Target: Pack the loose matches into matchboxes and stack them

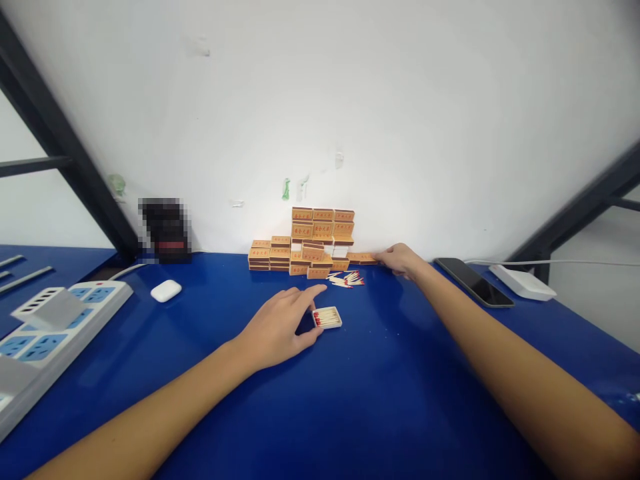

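My left hand [275, 327] rests on the desk with its thumb and a finger at the left end of a small white matchbox tray [328, 318]. Red-tipped matches lie in that tray, and my index finger stretches out above it. Farther back, my right hand [400, 259] has its fingers closed on the end of an orange matchbox [367, 258] lying flat by the wall; its fingertips are partly hidden. Loose matches [350, 279] are scattered between the hands. Behind them stands a stepped stack of orange matchboxes [313, 230], with a few white trays showing in it.
On the blue desk [350, 413] are a power strip [107, 293] with plugged-in adapters and a white earbud case [166, 291] at left. A black phone [473, 281] and a white box [523, 281] with a cable lie at right. The white wall [425, 133] rises behind.
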Tool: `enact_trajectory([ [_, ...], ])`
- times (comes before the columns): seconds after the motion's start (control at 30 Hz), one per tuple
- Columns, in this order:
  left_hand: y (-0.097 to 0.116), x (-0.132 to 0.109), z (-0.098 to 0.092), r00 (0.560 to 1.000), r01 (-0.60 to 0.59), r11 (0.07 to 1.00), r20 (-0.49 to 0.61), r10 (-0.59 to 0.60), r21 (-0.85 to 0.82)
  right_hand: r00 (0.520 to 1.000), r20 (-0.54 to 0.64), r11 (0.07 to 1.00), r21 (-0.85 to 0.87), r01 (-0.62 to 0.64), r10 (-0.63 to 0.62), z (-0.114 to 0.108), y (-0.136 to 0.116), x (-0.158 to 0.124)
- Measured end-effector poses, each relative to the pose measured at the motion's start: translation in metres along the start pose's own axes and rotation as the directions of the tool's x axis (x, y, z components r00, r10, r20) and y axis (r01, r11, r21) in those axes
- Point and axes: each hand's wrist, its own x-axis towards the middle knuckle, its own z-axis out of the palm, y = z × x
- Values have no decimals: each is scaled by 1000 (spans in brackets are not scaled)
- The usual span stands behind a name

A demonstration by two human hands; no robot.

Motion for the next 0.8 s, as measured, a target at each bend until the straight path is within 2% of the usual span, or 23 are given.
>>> enact_trajectory([
  [0.1, 1, 0, 0, 1000, -5, 1000, -17, 5, -18, 1000, -30, 996, 94, -2, 5, -14, 0, -13],
  [0.2, 3, 0, -2, 998, 0, 1000, -69, -1, -22, 997, -35, 977, 201, 75, -69, -25, -2, -44],
  [0.27, 3, 1, -5, 992, 8, 1000, -128, -9, -6, 988, 38, 955, 266, 133, -149, -21, -7, -73],
  [0.3, 3, 2, -6, 987, 9, 1000, -160, -8, 3, 974, 110, 938, 307, 158, -200, -15, -9, -88],
  [0.37, 0, 3, -8, 977, -4, 1000, -212, 7, 13, 878, 328, 877, 445, 183, -349, 1, -14, -116],
  [0.47, -4, 5, -11, 971, -45, 999, -235, 49, 24, 788, 415, 828, 524, 202, -455, 27, -17, -142],
  [0.53, -6, 6, -12, 972, -67, 997, -222, 74, 42, 766, 425, 807, 556, 200, -482, 36, -17, -148],
  [0.67, -7, 6, -13, 979, -79, 995, -183, 88, 54, 771, 426, 800, 575, 172, -472, 38, -10, -144],
  [0.73, -8, 7, -14, 980, -80, 995, -180, 88, 51, 766, 393, 794, 558, 240, -508, 37, -5, -139],
  [0.8, -10, 7, -16, 980, -68, 997, -183, 76, 49, 762, 300, 773, 505, 383, -574, 35, 1, -135],
])
